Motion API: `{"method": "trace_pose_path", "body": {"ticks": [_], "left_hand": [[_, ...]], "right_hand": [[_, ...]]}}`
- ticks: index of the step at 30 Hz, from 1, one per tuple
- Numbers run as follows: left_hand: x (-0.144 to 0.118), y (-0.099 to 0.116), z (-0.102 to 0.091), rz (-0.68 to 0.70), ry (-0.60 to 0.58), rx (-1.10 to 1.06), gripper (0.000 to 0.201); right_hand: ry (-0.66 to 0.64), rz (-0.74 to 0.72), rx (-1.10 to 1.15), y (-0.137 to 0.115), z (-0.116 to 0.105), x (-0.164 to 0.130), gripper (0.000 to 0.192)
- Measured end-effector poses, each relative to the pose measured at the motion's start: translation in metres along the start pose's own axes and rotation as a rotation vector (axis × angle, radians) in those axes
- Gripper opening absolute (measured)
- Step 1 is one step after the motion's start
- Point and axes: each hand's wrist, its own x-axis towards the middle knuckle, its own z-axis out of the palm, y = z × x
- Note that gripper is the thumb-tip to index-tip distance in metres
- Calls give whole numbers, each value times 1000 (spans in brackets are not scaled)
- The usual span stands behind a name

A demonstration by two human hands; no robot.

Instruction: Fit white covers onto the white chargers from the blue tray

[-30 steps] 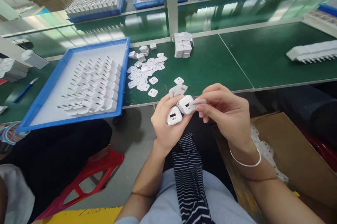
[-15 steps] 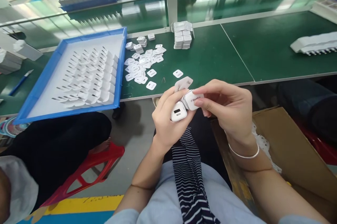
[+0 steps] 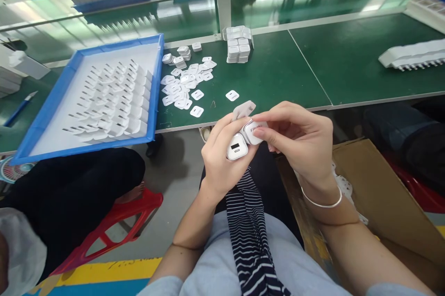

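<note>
My left hand [image 3: 219, 157] grips a small white charger plug [image 3: 237, 149] with a dark port slot facing up, and a white film piece [image 3: 244, 109] sticks up behind its fingers. My right hand [image 3: 295, 140] pinches a second white charger plug [image 3: 253, 130] with grey lettering, pressed against the first one. Both hands hover just off the front edge of the green worktable [image 3: 278, 78], above my lap.
A blue tray [image 3: 45, 122] with rows of white plugs lies at left. Several loose white labels [image 3: 184, 85] and a stack of white parts [image 3: 238, 45] lie mid-table. A white strip of parts [image 3: 412, 54] sits at right. A cardboard box [image 3: 375, 194] and a red stool [image 3: 114, 226] stand below.
My right hand has turned its plug so the lettered side faces up and closed it against the left one. The view has tilted slightly downward.
</note>
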Motion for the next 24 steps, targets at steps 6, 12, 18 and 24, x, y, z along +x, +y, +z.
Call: {"method": "trace_pose_path", "body": {"ticks": [6, 12, 18, 24], "left_hand": [[-1, 0, 0, -8, -1, -10, 27], [-2, 2, -1, -12, 4, -21, 29], [-4, -1, 0, -77, 20, -43, 33], [-10, -10, 3, -277, -21, -278, 35]], "right_hand": [[7, 13, -14, 2, 1, 0, 15], [-20, 72, 25, 4, 1, 0, 19], [-73, 254, 199, 19, 0, 7, 52], [-133, 345, 267, 33, 12, 5, 56]]}}
